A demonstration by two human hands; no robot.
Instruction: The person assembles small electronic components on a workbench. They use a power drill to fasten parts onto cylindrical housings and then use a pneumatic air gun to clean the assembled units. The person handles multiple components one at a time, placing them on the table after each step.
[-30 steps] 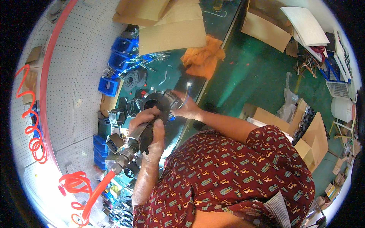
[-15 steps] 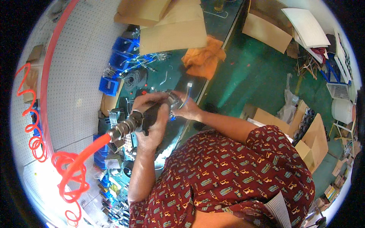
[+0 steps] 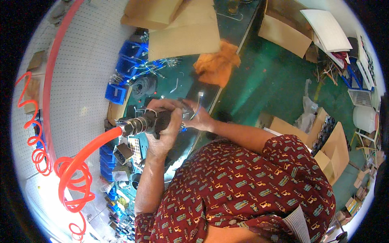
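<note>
My left hand (image 3: 169, 121) is wrapped round a black air tool (image 3: 162, 121) with a metal coupling (image 3: 137, 126). From the coupling an orange-red coiled hose (image 3: 95, 141) runs off to the left. The tool's front end points toward my right hand (image 3: 201, 118), whose fingers are closed around a small grey part (image 3: 187, 112), partly hidden by both hands. A thin cable with a white connector (image 3: 200, 94) sticks up out of that grip. Both hands are close together above the dark workbench (image 3: 186, 81).
Blue bins (image 3: 129, 65) with wire harnesses line the pegboard wall (image 3: 89, 60). Flattened cardboard (image 3: 184, 38) and an orange cloth (image 3: 218, 65) lie on the bench beyond my hands. Open cardboard boxes (image 3: 283, 30) stand on the green floor at right.
The air tool's coupling end and hose have shifted slightly right and down, with the left hand turning a little. The white connector has dropped slightly.
</note>
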